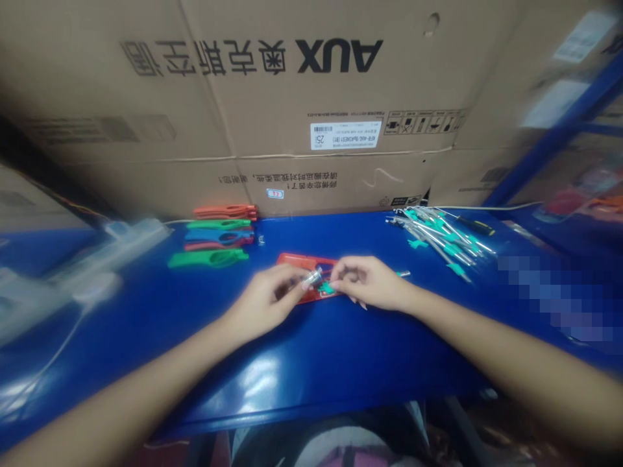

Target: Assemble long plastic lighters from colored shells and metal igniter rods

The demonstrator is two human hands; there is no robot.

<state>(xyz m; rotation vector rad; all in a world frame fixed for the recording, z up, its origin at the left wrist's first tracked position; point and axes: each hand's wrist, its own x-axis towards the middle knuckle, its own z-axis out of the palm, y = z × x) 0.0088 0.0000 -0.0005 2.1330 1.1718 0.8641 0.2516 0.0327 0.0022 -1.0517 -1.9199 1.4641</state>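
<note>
Orange plastic piece (294,261), mid worktop (311,363), looks half-done imo. Left hand (263,299): fingers clamped on a shiny cylinder (312,279); right hand (372,282): fingers at a green bit (326,288), can't tell if gripping. Rods (440,239) far right look unused.

1. The left hand (265,295) is bare, with slender fingers; behind them, the left forearm (160,373) is bare too, slim and smooth in outline.
2. The right hand (374,282) is bare, its fingers also slender; behind these, the right forearm (491,340) is likewise bare.
3. Well below the fingers of both hands, dark clothing (335,441) shows a rounded greyish-white area and a pinkish-purple patch (too blurred to name the garment).
</note>
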